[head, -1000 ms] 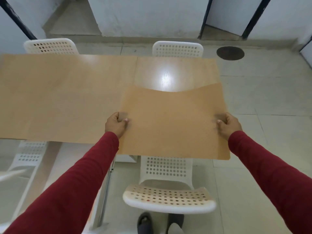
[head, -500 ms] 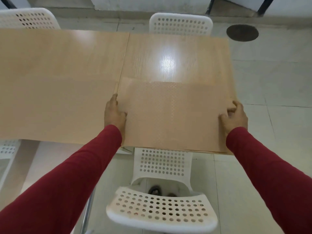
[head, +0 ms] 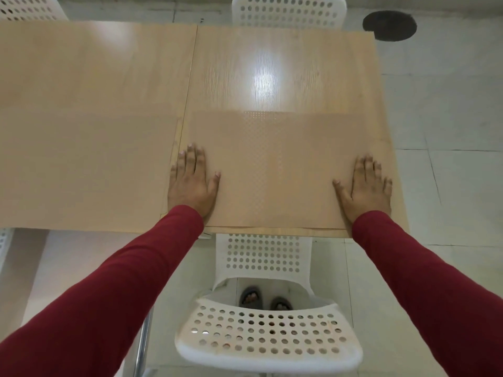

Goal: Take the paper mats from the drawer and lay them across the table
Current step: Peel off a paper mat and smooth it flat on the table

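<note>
A tan paper mat (head: 275, 170) lies flat on the near right part of the wooden table (head: 272, 72). My left hand (head: 192, 180) presses flat on the mat's left edge with fingers straight. My right hand (head: 366, 186) presses flat on its right edge the same way. Another paper mat (head: 87, 170) covers the near left part of the table, its right edge next to my left hand.
A white perforated chair (head: 266, 330) stands just below the table's near edge, with two feet in sandals visible through it. Two more white chairs (head: 288, 10) stand at the far side. A dark round floor cover (head: 389, 25) lies on the tiled floor at the far right.
The mat was held by both side edges above the table, then lowered onto it. Both hands let go of the edges and now press flat on top of it.
</note>
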